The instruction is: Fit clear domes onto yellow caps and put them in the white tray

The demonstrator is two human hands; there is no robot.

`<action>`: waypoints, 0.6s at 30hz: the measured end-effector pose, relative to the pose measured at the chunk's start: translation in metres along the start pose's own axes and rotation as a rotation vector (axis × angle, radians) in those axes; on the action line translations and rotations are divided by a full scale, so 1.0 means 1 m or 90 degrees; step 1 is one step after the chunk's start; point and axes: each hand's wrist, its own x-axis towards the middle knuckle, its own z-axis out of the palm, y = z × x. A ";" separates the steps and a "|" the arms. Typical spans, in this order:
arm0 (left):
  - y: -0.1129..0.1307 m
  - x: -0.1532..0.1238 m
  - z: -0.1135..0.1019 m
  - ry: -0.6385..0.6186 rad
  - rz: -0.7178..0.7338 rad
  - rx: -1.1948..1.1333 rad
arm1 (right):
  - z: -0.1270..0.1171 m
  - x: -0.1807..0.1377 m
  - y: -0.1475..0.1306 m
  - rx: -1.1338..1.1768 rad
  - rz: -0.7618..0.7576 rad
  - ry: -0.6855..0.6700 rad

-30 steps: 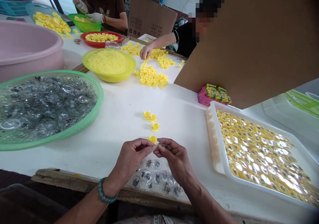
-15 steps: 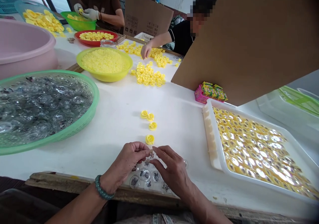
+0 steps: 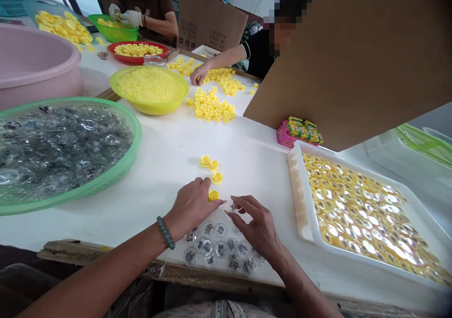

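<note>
My left hand, with a green bead bracelet at the wrist, is around the nearest small yellow cup-shaped piece. Its fingers are behind and beside the piece and its thumb in front, the piece still low at the table. Between the thumb and fingers of my right hand is a clear round cap with a dark printed figure, partly covered by the fingers. Several similar clear caps lie on the table below both hands. More yellow pieces stand just beyond my left hand.
A green basket of clear caps stands left, beside a pink tub. A yellow bowl of granules and loose yellow pieces lie ahead. Right are a white tray and a cardboard sheet. Two people work across the table.
My hands have moved apart and forward from over the clear caps. The left has reached the nearest yellow piece. A co-worker's bare hand has shifted left among the loose yellow pieces.
</note>
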 end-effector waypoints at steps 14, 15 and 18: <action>-0.016 0.007 0.015 -0.080 0.192 -0.209 | -0.018 0.015 0.014 -0.030 -0.101 -0.112; -0.019 0.006 0.018 -0.070 0.141 -0.246 | -0.019 0.019 0.014 -0.036 -0.117 -0.123; -0.024 0.003 0.026 -0.056 0.047 -0.356 | -0.019 0.034 0.013 -0.064 -0.185 -0.159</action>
